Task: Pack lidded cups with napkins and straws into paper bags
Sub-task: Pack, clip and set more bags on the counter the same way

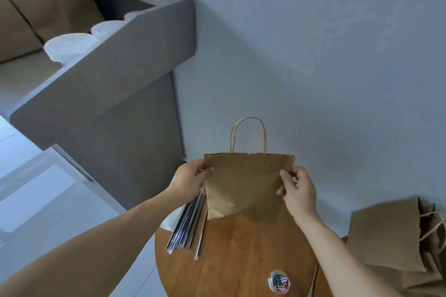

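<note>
Brown paper bag (pixel 246 185) (still flat) pinched at both edges by left hand (pixel 190 177) and right hand (pixel 299 190), probably to open it above the table (pixel 241 248).

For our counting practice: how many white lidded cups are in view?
3, in a row behind the grey counter ledge, upper left: the nearest white lidded cup, the middle cup beyond it, and the farthest cup, mostly hidden. More may sit out of sight behind the ledge.

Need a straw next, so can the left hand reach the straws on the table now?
Probably yes, once it frees its grip: the left hand pinches the paper bag, and the straws lie uncovered just below it.
</note>
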Available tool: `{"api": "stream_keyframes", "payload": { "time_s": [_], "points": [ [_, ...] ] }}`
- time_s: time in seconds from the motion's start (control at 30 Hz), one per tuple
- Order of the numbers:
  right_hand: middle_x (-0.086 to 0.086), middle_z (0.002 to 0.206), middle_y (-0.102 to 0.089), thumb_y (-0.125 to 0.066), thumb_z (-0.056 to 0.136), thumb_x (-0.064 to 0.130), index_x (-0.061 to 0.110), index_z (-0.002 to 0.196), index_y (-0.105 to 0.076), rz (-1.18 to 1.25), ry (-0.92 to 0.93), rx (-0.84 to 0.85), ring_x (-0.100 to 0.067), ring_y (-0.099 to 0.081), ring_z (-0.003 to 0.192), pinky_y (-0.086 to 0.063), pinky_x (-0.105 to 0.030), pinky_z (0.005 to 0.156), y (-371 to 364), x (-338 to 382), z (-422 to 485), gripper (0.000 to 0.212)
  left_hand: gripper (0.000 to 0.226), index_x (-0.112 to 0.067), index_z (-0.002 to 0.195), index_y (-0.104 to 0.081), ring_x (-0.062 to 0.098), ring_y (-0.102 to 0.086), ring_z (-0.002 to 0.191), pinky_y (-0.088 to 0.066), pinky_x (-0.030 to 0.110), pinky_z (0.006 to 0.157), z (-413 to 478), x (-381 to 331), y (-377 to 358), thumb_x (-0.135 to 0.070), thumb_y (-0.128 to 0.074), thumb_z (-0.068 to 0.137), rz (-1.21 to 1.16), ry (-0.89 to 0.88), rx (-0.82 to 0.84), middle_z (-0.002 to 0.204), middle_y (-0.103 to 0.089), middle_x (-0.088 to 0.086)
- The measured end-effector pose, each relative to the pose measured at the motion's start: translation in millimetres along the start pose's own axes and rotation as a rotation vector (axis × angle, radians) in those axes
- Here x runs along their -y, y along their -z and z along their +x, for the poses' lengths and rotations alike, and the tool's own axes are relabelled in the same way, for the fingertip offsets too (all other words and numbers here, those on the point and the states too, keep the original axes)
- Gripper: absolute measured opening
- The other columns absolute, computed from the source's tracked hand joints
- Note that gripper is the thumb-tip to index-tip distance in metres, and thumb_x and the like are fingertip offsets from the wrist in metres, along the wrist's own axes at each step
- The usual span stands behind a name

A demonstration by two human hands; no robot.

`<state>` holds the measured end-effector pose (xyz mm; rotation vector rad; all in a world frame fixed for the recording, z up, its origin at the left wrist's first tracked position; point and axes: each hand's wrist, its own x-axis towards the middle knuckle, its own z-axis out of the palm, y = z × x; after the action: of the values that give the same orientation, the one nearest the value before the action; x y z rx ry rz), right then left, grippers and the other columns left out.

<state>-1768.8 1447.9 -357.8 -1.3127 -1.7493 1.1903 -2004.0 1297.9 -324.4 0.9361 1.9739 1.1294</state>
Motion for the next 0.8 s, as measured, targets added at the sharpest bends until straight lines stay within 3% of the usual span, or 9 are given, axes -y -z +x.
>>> {"api": "stream_keyframes", "payload": {
  "time_s": [0.1, 0.2, 0.27, 0.37, 0.53, 0.63, 0.73, 0.8],
  "points": [
    [-0.003, 0.054, -0.062, -0.059, 0.098, 0.023, 0.021, 0.094, -0.057, 0.095, 0.047, -0.083, -0.009, -0.057, 0.044, -0.044, -0.023, 0.045, -17.6, 50.7, -9.5, 0.005, 0.011, -0.02, 0.094, -0.069, 0.018, -0.069, 0.067, -0.054, 0.022, 0.057, -13.3, -18.4, 33.9, -0.021, -0.059, 0.098, -0.06, -0.036, -0.096, 0.078, -0.073, -0.003],
    [-0.008, 0.055, -0.061, -0.059, 0.098, 0.019, 0.017, 0.091, -0.057, 0.147, 0.123, -0.161, -0.008, -0.052, 0.039, -0.041, -0.017, 0.041, -36.7, 104.9, -25.1, 0.007, 0.012, -0.027, 0.089, -0.068, 0.005, -0.065, 0.059, -0.051, 0.019, 0.055, -32.5, -33.5, 72.5, -0.023, -0.06, 0.097, -0.117, -0.094, -0.17, 0.069, -0.07, -0.012],
    [-0.007, 0.056, -0.061, -0.059, 0.098, 0.019, 0.017, 0.093, -0.057, 0.176, 0.178, -0.205, -0.008, -0.052, 0.039, -0.041, -0.018, 0.04, -49.9, 143.4, -36.6, 0.006, 0.011, -0.027, 0.09, -0.069, 0.003, -0.064, 0.061, -0.049, 0.015, 0.059, -46.7, -44.7, 102.8, -0.025, -0.061, 0.096, -0.154, -0.153, -0.219, 0.074, -0.072, -0.009],
    [-0.002, 0.056, -0.061, -0.059, 0.097, 0.021, 0.026, 0.087, -0.056, 0.223, 0.261, -0.252, -0.007, -0.054, 0.041, -0.045, -0.019, 0.042, -68.8, 204.0, -54.8, 0.012, 0.011, -0.027, 0.088, -0.069, -0.003, -0.057, 0.056, -0.044, 0.011, 0.057, -69.9, -65.9, 154.0, -0.026, -0.061, 0.096, -0.202, -0.248, -0.288, 0.069, -0.068, -0.014],
    [0.017, 0.055, -0.063, -0.062, 0.095, 0.021, 0.029, 0.085, -0.056, 0.287, 0.372, -0.269, -0.006, -0.054, 0.042, -0.047, -0.026, 0.043, -95.9, 305.6, -83.1, 0.014, 0.012, -0.026, 0.092, -0.071, 0.013, -0.068, 0.075, -0.055, 0.03, 0.072, -107.6, -103.0, 236.7, -0.031, -0.061, 0.095, -0.29, -0.369, -0.398, 0.081, -0.074, -0.006],
    [0.007, 0.054, -0.061, -0.063, 0.093, 0.022, 0.03, 0.083, -0.058, 0.306, 0.42, -0.277, -0.005, -0.053, 0.04, -0.045, -0.021, 0.04, -115.6, 360.0, -98.4, 0.014, 0.012, -0.027, 0.089, -0.071, 0.011, -0.07, 0.077, -0.056, 0.027, 0.071, -127.2, -120.9, 282.0, -0.03, -0.061, 0.096, -0.321, -0.434, -0.47, 0.085, -0.075, -0.005],
    [-0.002, 0.065, -0.062, -0.063, 0.094, 0.022, 0.03, 0.085, -0.058, 0.334, 0.453, -0.237, -0.006, -0.053, 0.04, -0.045, -0.025, 0.044, -137.3, 404.3, -109.6, 0.013, 0.012, -0.027, 0.085, -0.071, 0.009, -0.069, 0.075, -0.056, 0.025, 0.071, -140.1, -133.1, 323.7, -0.028, -0.064, 0.095, -0.36, -0.475, -0.552, 0.085, -0.075, -0.005],
    [-0.002, 0.062, -0.061, -0.063, 0.093, 0.022, 0.029, 0.086, -0.059, 0.365, 0.477, -0.203, -0.007, -0.052, 0.04, -0.045, -0.027, 0.045, -151.6, 430.6, -113.6, 0.012, 0.012, -0.026, 0.084, -0.072, 0.005, -0.065, 0.069, -0.052, 0.019, 0.064, -145.0, -141.3, 351.8, -0.029, -0.064, 0.094, -0.356, -0.498, -0.632, 0.083, -0.075, -0.005]
  ]
}}
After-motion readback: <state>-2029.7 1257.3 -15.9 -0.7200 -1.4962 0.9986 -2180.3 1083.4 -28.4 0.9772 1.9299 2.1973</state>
